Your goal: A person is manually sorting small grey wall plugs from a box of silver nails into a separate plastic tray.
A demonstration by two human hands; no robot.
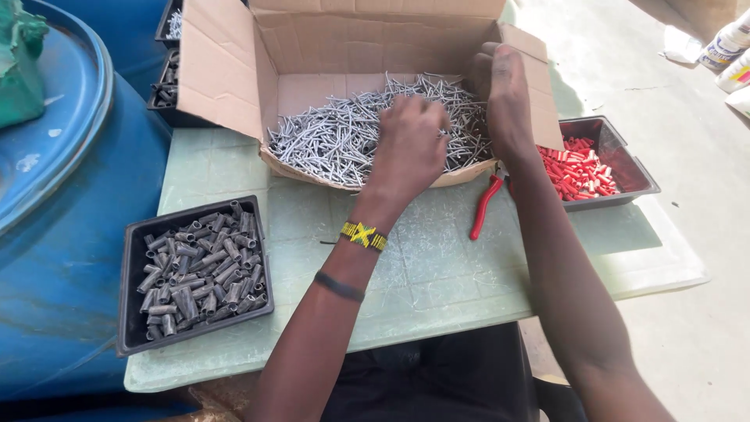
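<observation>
Far left, a blue drum [55,234] beside a pale green table [437,273]. On the table's near left corner, a black tray [129,312] heaped with short grey metal sleeves [199,270]. Behind it, partly hidden by a carton flap, more dark trays [166,86]. At centre, an open cardboard box [234,70] lying on the table, its floor covered with a loose pile of thin grey nails [336,141]. Left hand [410,144] palm down inside the box, pressed into the pile, fingers curled among the nails; impossible to tell whether closed on any. On that wrist, a yellow, green and black beaded band [363,235] and, lower on the forearm, a dark band [339,286]. Right hand [500,98] further back in the box by its right wall, fingers bent down to the nails, grip likewise not visible. Just in front of the box, red-handled pliers [484,207] flat on the table. At right, touching the box's side, a black tray [633,168] of red plastic plugs [578,172]. Beyond, bare concrete floor [687,101] and white bottles [730,47] in the top right corner.
</observation>
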